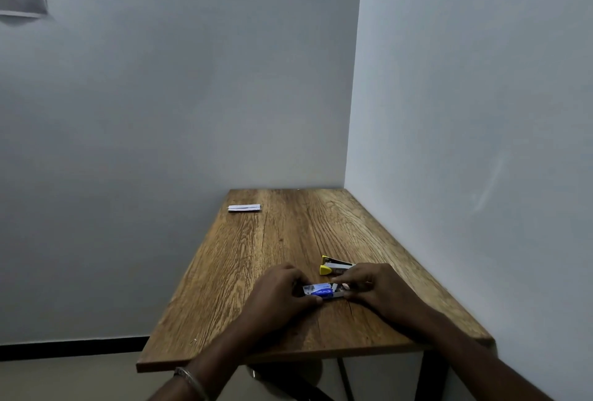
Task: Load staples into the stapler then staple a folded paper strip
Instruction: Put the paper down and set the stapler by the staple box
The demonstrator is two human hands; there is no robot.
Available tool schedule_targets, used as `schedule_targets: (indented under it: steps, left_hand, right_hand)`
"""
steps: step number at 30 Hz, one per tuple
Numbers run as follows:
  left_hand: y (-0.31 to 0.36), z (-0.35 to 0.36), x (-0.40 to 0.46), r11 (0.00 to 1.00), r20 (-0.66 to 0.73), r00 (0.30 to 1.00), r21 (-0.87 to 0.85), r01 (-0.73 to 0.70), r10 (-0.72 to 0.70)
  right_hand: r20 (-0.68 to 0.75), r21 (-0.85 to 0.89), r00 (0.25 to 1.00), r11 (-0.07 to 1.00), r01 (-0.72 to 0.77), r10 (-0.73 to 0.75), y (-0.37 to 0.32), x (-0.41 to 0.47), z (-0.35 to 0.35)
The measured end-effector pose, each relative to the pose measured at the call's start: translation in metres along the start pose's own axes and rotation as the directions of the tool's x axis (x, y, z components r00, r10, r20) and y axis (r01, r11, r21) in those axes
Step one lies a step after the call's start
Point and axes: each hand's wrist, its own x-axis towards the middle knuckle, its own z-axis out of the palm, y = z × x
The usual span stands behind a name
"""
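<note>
Left hand (282,288) grips the staple box (322,291) at its left end; the box's long axis runs left-right. Right hand (372,285) pinches its right end. Stapler (335,267) lies just behind, nearer the right hand. Paper strip (244,208) far back-left.

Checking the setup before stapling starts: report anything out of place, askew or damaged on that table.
Nothing stands out. Both hands, left hand and right hand, hold the staple box; the yellow stapler lies just beyond; the folded paper strip lies flat at the table's far-left corner.
</note>
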Motion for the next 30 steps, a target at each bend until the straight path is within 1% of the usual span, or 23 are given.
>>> schedule_targets:
  steps: [5,13,19,23,30]
  left_hand:
    - [0.000,0.000,0.000,1.000,-0.005,1.000,0.005,-0.007,0.007]
    - [-0.001,0.002,0.001,1.000,-0.006,1.000,0.020,-0.012,0.012]
    - [0.000,0.002,0.001,1.000,-0.005,1.000,0.011,-0.006,0.006]
    - [-0.001,0.002,0.002,1.000,-0.001,1.000,-0.001,0.000,0.000]
    - [0.000,0.001,0.002,1.000,0.014,1.000,-0.014,0.005,-0.005]
  right_hand:
    - [0.045,0.005,0.999,1.000,-0.008,0.008,0.003,0.002,0.001]
    - [0.125,-0.032,0.992,0.999,0.005,-0.001,0.004,0.004,-0.002]
    - [0.103,-0.038,0.995,0.999,-0.006,0.010,0.003,0.009,0.001]
    - [0.073,0.001,0.997,1.000,-0.011,0.011,0.002,0.011,0.002]
    - [0.050,-0.049,0.996,0.995,0.083,-0.080,-0.002,0.015,0.004]
